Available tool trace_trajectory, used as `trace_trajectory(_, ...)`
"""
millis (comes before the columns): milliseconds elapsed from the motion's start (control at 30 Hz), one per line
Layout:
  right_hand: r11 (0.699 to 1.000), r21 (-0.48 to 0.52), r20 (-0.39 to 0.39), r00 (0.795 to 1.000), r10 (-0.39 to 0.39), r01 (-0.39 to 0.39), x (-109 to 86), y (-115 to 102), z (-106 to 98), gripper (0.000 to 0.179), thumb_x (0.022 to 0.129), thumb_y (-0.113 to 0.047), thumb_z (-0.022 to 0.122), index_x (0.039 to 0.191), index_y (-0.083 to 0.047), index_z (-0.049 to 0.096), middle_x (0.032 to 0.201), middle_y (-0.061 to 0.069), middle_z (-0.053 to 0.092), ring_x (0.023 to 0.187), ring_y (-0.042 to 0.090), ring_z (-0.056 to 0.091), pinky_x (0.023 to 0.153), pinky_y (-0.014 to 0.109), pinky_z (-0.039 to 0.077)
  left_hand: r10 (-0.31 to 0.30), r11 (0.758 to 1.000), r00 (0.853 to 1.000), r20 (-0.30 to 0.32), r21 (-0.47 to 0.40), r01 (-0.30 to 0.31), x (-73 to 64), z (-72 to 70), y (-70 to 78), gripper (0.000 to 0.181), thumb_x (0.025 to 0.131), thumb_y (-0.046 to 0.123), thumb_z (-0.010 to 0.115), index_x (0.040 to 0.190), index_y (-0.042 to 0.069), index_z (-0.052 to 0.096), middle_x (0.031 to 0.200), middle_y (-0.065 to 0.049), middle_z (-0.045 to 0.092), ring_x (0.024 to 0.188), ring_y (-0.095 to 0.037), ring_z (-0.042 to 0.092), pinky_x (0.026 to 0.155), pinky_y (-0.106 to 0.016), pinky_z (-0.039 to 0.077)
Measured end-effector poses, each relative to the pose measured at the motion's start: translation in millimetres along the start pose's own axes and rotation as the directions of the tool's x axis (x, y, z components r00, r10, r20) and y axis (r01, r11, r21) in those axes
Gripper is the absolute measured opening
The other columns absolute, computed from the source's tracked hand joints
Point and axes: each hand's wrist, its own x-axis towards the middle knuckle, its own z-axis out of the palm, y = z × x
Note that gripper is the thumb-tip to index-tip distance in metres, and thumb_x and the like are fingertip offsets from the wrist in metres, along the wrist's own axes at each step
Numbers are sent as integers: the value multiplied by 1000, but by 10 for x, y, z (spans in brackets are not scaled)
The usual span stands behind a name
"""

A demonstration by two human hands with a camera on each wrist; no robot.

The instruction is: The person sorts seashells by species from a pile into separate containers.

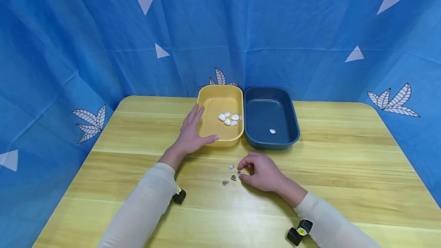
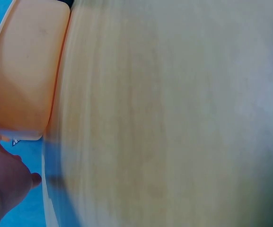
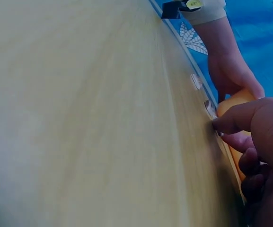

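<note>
Right grip [image 1: 261, 172] pinches one shell [image 1: 239, 172], three other shells [image 1: 234, 178] lying nearby.

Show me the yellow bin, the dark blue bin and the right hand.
Yellow bin [image 1: 219, 104], head view: inner floor.
Dark blue bin [image 1: 270, 112], head view: inner floor.
Right hand [image 1: 263, 172], head view: back of hand.

Curtained-off recording setup, blue leaf-print curtain [image 1: 275, 18], wood-grain table [image 1: 351, 163], wrist-worn cameras [image 1: 294, 236]

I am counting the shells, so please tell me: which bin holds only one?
The dark blue bin, on the right in the head view: one pale shell lies in it, while the yellow bin holds several.
</note>
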Motion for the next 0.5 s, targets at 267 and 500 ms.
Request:
trace_trajectory(267,999,-11,32,999,-30,30,19,5,-2,14,80,-18,83,84,-23,71,72,-9,50,68,7,46,64,29,40,-2,1000,1000,-2,-1,2,-4,0,0,115,74,62,80,162,24,17,166,10,-2,150,-34,3,113,-63,13)
trace_trajectory(500,999,17,26,999,-28,28,-2,26,-5,13,82,-19,83,86,-23,71,73,-9,51,68,7,47,63,29,40,10,1000,1000,-4,-3,-10,-6,-5,-3,115,73,63,80,162,25,16,166,10,-2,150,-34,3,113,-64,12)
